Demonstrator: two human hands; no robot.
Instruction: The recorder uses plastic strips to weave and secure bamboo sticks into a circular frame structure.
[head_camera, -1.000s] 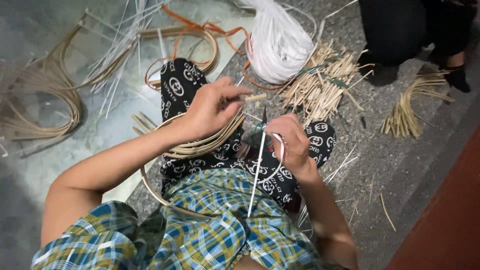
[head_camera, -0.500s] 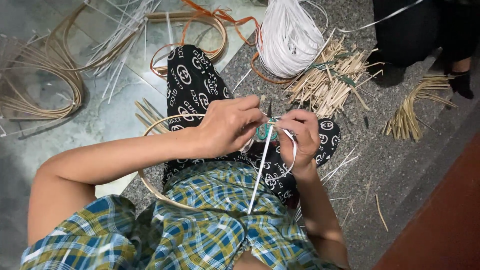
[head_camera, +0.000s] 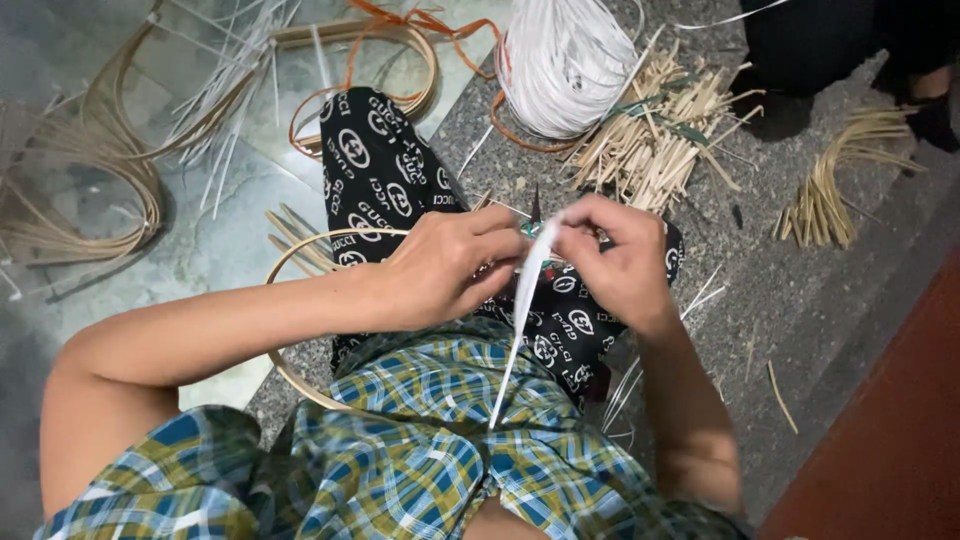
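Stone floor (head_camera: 720, 300), left hand (head_camera: 445, 265) and right hand (head_camera: 615, 260) grip pinching white strip (head_camera: 520, 310), bamboo hoop (head_camera: 290, 360) beneath.

- Under you is a grey speckled stone floor (head_camera: 720, 300).
- On it lie a bundle of white strips (head_camera: 565, 60), a heap of short cane sticks (head_camera: 660, 140), and curved cane pieces (head_camera: 830, 195).
- Coiled cane hoops (head_camera: 90, 190) rest at your left.

A big bundle of white strips (head_camera: 565, 60) lies on the floor (head_camera: 800, 290) beside a heap of short cane sticks (head_camera: 655, 140). Coiled cane (head_camera: 90, 170) lies far left, orange strips (head_camera: 400, 25) near the top, more cut cane (head_camera: 830, 195) at right.
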